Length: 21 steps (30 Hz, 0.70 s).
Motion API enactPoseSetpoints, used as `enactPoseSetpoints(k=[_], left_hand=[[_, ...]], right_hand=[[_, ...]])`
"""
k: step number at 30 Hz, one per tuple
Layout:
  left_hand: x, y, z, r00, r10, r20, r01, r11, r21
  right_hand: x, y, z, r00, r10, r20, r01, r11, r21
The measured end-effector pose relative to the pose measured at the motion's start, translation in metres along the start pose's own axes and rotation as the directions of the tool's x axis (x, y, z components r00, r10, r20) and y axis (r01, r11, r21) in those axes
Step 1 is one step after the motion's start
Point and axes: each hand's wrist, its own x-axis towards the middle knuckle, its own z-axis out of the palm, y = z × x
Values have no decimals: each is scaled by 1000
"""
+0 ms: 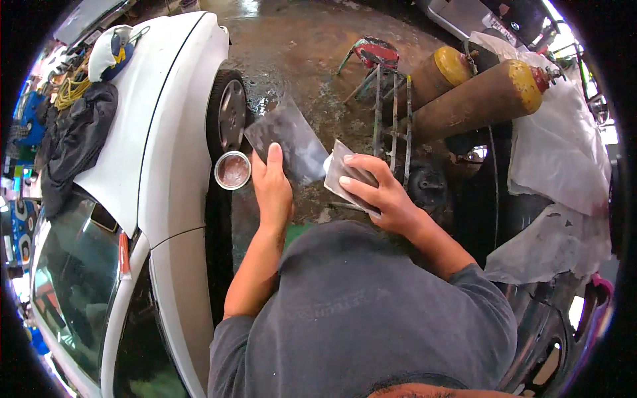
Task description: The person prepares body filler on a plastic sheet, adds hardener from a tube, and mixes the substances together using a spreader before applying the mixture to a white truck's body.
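Pinched in my left hand is a flat, smeared grey plate, the thumb lying on top and the other fingers mostly hidden. My right hand grips a thin grey rectangular putty spreader, two fingers pressed on its upper face. A whitish smear shows at the spreader's left edge, close to the plate's right edge. Just left of my left hand is an open round can with brownish-pink paste inside. What supports the can is hidden.
A white car with a dark wheel stands close on the left. Ahead to the right lie two brown gas cylinders beside a metal frame. Sheeting covers a dark vehicle at the right. The floor looks wet.
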Motion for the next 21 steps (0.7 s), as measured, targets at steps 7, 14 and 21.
enactPoseSetpoints(k=[7,14,21], left_hand=[[-55,7,27,913,-408,23,346,744,-571],[-80,17,29,909,-417,-5,314,692,-650],[-97,5,34,885,-386,259,462,672,-579]], right_hand=[[-35,19,22,1000,-18,4,18,1000,-22],[-96,67,26,940,328,93,-340,922,183],[-51,64,26,644,735,212,-120,-177,977]])
